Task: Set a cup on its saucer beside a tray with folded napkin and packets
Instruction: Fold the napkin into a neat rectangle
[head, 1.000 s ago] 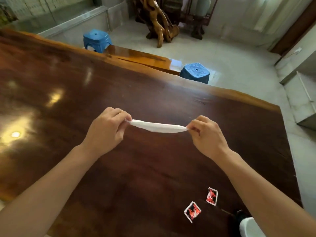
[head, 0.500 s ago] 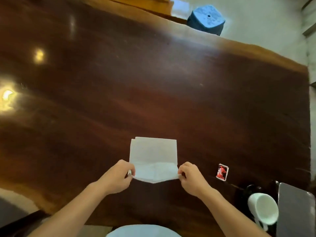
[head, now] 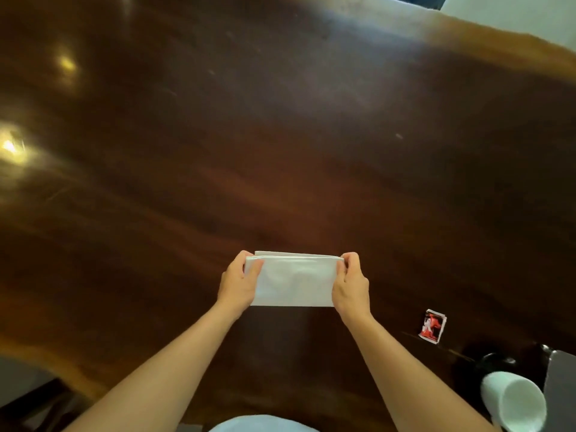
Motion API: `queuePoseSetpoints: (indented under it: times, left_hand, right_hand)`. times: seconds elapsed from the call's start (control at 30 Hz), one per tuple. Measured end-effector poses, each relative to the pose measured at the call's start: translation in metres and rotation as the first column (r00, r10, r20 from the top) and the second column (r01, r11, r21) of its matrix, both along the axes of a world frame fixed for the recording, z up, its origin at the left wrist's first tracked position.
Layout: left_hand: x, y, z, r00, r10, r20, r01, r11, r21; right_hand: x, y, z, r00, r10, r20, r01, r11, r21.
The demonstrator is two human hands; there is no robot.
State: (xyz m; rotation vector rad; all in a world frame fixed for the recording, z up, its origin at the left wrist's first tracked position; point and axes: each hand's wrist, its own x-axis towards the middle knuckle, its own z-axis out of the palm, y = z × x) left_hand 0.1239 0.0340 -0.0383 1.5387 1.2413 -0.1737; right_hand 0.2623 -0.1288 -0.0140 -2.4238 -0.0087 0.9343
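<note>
My fingers (head: 254,266) pinched the far corners of the folded white paper napkin (head: 293,283), left hand (head: 238,283) and right hand (head: 350,283) closed on its ends. It lay between them on the dark wooden table (head: 280,151), light and limp, so I judged the edges best for holding.

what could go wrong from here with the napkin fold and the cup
The napkin's far edges look slightly offset, so pressing now may set a crooked fold. The cup sits by the right forearm near the table edge; pulling that arm back could knock it. The packets lie loose close by and may get swept.
</note>
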Motion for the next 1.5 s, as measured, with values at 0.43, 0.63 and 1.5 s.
queuePoseSetpoints:
  times: [0.43, 0.63, 1.5]
  left_hand:
    - [0.01, -0.011, -0.013, 0.994, -0.048, -0.096, 0.073, 0.957, 0.281]
    - [0.017, -0.006, 0.006, 1.0, 0.025, 0.0, -0.023, 0.93, 0.367]
    - [0.006, -0.071, -0.006, 0.448, -0.661, -0.602, 0.885, 0.425, 0.192]
  right_hand:
    - [0.009, 0.003, -0.022, 0.991, 0.134, 0.015, -0.13, 0.977, -0.17]
    - [0.006, -0.003, -0.006, 0.991, 0.065, 0.114, -0.038, 0.974, -0.223]
    - [0.024, -0.027, -0.02, 0.85, 0.527, 0.005, -0.448, 0.725, -0.523]
